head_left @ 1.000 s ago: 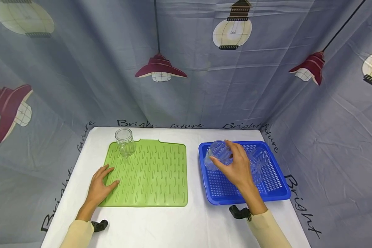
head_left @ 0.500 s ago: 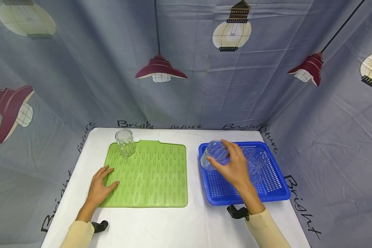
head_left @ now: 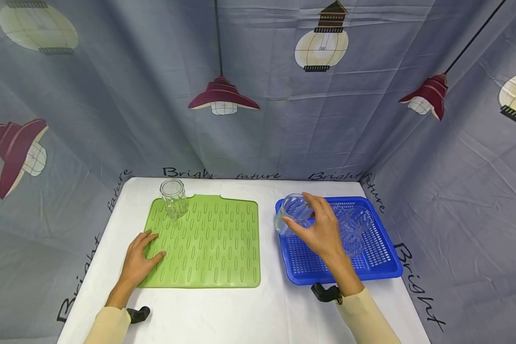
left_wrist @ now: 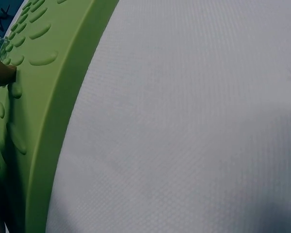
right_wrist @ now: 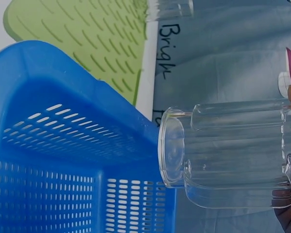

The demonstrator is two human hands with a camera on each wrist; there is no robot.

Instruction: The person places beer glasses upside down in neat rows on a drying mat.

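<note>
My right hand [head_left: 324,231] pinches a clear drinking glass [head_left: 294,210] between thumb and fingers, tilted above the left part of the blue basket [head_left: 305,277]. In the right wrist view the panelled glass [right_wrist: 237,150] lies sideways, with its rimmed end toward the basket [right_wrist: 53,87] and the fingers at its other end. More clear glassware [head_left: 353,234] sits inside the basket, partly behind my hand. My left hand [head_left: 136,260] rests on the left edge of the green ridged mat [head_left: 210,243], fingers spread. Another clear glass [head_left: 174,198] stands on the mat's back left corner.
A white-covered table [head_left: 223,313] carries the mat on the left and the basket on the right, with a strip of white cloth between them. Grey-blue printed curtains [head_left: 258,138] close in the back and sides.
My right hand has moved a little left with the glass, toward the basket's left rim. The left hand and the glass on the mat have stayed put.
</note>
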